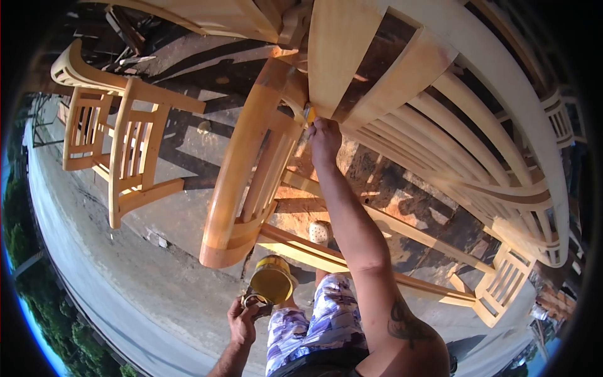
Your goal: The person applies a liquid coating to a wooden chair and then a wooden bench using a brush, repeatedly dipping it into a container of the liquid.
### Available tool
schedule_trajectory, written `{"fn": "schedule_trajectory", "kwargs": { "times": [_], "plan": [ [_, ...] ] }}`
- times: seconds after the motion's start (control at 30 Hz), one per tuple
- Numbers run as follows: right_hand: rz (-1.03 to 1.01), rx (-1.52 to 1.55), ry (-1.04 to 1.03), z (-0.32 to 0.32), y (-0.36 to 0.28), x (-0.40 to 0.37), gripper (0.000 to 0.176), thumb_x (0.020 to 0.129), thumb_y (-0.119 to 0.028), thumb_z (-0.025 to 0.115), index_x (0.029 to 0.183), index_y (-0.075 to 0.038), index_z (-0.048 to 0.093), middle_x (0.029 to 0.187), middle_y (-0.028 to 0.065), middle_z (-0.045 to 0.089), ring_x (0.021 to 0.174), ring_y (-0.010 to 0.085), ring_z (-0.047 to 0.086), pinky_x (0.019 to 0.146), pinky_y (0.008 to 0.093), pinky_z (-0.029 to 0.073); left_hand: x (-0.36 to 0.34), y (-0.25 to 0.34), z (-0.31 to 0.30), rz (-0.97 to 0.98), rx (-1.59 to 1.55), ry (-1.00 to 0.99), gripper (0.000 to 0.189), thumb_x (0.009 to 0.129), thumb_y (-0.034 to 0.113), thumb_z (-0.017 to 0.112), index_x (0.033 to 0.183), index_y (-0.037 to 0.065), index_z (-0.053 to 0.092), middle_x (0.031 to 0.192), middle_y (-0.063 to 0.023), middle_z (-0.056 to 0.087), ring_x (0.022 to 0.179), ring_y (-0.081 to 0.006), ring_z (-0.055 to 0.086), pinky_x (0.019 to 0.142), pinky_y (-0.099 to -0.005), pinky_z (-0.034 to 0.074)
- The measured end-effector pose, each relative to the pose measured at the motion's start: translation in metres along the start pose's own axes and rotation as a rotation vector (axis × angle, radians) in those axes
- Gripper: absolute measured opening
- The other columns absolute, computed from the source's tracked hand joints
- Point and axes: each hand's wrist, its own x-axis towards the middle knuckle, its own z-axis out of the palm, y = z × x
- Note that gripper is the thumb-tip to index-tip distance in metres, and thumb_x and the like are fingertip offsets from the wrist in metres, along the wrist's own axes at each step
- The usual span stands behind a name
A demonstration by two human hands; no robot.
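In the head view, my right hand (325, 135) is closed round a small tool with a yellow part (311, 114), likely a brush; its tip meets the wood where the armrest joins the bench back. My left hand (244, 319) grips the handle of a yellow can (272, 280), low down beside my legs. Dark yellowish liquid shows inside the can. Between the two hands lies the wide, glossy curved armrest (229, 169) of the wooden bench. The slatted bench back (433, 135) spreads to the right of my right hand.
A smaller wooden slatted piece (135, 135) stands at the left. Long bench rails (414, 235) cross in front of my legs. Another slatted end (502, 283) is at the lower right. More wooden furniture (232, 19) stands at the top, and a road (69, 232) runs along the left.
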Motion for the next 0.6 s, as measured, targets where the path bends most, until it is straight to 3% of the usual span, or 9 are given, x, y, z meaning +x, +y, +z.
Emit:
{"fn": "schedule_trajectory", "kwargs": {
  "times": [0.13, 0.17, 0.27, 0.43, 0.6],
  "plan": [
    [-0.178, -0.095, -0.019, 0.025, -0.042, -0.030, 0.013, 0.093, -0.014, 0.066, 0.094, -0.003, 0.060, 0.083, 0.0048, 0.062, 0.066, 0.0097, 0.057, 0.061, 0.0249, 0.046, 0.004, -0.005, -0.006, -0.005, 0.003, -0.028, 0.029, 0.081, -0.011, 0.056, 0.108, -0.003, 0.064, 0.100, -0.0104, 0.070, 0.089, -0.0239, 0.070, 0.080, -0.0390, 0.060],
    [-0.160, 0.081, -0.108, 0.031, -0.050, -0.038, 0.015, 0.093, -0.014, 0.067, 0.096, -0.001, 0.061, 0.080, 0.0040, 0.062, 0.068, 0.0096, 0.057, 0.063, 0.0258, 0.046, 0.004, -0.004, -0.002, -0.007, 0.000, -0.028, 0.029, 0.081, -0.011, 0.057, 0.108, -0.003, 0.064, 0.100, -0.0102, 0.070, 0.089, -0.0237, 0.070, 0.080, -0.0388, 0.060],
    [-0.206, 0.059, -0.232, 0.042, -0.076, -0.054, 0.014, 0.093, -0.014, 0.066, 0.097, -0.001, 0.062, 0.075, 0.0029, 0.061, 0.070, 0.0089, 0.057, 0.063, 0.0260, 0.045, 0.006, -0.004, 0.001, -0.018, 0.021, -0.033, 0.029, 0.081, -0.010, 0.057, 0.108, -0.003, 0.065, 0.100, -0.0099, 0.070, 0.089, -0.0229, 0.070, 0.081, -0.0379, 0.060],
    [-0.073, 0.171, -0.227, 0.024, -0.107, -0.058, 0.018, 0.096, -0.020, 0.066, 0.099, -0.003, 0.062, 0.072, 0.0052, 0.065, 0.052, 0.0071, 0.053, 0.044, 0.0246, 0.042, 0.007, -0.004, 0.002, -0.016, 0.021, -0.040, 0.028, 0.081, -0.010, 0.058, 0.106, -0.002, 0.066, 0.101, -0.0097, 0.070, 0.089, -0.0225, 0.069, 0.080, -0.0370, 0.059],
    [0.121, 0.309, -0.158, -0.001, -0.050, -0.007, 0.016, 0.096, -0.020, 0.066, 0.092, -0.006, 0.062, 0.066, 0.0048, 0.063, 0.046, 0.0096, 0.052, 0.042, 0.0273, 0.044, 0.008, -0.001, 0.003, -0.002, 0.021, -0.042, 0.028, 0.082, -0.009, 0.058, 0.108, -0.003, 0.065, 0.101, -0.0101, 0.070, 0.088, -0.0232, 0.070, 0.081, -0.0384, 0.060]
  ]
}}
